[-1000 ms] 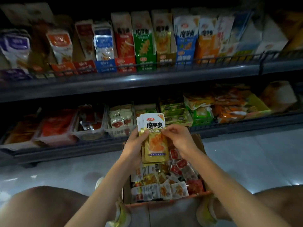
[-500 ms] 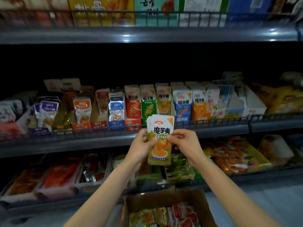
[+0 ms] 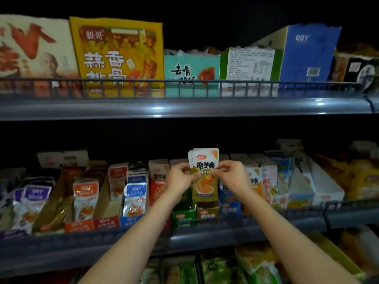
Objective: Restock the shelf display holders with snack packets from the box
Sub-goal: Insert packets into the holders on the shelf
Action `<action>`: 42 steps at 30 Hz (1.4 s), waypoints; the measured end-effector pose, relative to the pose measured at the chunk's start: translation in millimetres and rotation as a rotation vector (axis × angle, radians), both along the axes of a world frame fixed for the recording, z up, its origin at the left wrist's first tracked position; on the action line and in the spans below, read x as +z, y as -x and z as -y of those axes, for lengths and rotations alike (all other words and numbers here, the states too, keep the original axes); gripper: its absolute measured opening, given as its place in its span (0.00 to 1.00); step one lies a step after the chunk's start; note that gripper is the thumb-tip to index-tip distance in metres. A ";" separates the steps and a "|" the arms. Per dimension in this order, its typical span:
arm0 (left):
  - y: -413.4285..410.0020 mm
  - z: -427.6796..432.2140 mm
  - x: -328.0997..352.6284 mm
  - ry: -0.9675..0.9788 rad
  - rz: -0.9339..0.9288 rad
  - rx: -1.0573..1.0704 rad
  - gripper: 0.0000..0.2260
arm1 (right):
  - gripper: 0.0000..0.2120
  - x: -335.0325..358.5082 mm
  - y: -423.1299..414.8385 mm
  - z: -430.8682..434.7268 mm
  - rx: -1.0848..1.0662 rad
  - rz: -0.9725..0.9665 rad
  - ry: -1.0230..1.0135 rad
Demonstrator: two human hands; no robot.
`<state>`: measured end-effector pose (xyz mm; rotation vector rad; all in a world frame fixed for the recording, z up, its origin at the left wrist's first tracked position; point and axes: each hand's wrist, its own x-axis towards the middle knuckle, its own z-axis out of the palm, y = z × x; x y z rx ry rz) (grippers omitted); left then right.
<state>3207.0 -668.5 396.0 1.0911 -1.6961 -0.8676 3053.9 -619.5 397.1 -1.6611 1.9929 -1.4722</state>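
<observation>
A small stack of olive-yellow snack packets (image 3: 205,177) with a white top stands upright between both hands. My left hand (image 3: 180,178) pinches its left edge and my right hand (image 3: 230,177) pinches its right edge. The packets hover just above an olive-brown display holder (image 3: 207,210) on the middle shelf, between a green holder (image 3: 183,217) and a blue holder (image 3: 230,206). The box of packets is out of view.
Rows of cardboard holders with packets fill the middle shelf (image 3: 143,236) behind a low wire rail. The upper shelf (image 3: 184,107) carries big cartons, one yellow (image 3: 119,56) and one blue (image 3: 307,54). Bagged goods (image 3: 254,261) lie on the shelf below.
Both hands have lifted the stack of packets from the box up to the middle shelf. The view has tilted upward, so the box has dropped out of sight.
</observation>
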 end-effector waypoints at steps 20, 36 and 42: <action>16.3 84.3 -28.5 0.218 0.645 0.019 0.16 | 0.14 -3.7 18.2 67.3 -0.274 -0.785 -0.286; 24.9 89.0 -40.4 0.249 0.558 0.072 0.20 | 0.14 -5.1 20.7 77.3 -0.277 -0.625 -0.344; 27.8 86.1 -42.3 0.300 0.542 0.130 0.23 | 0.13 -5.4 19.6 78.2 -0.270 -0.620 -0.317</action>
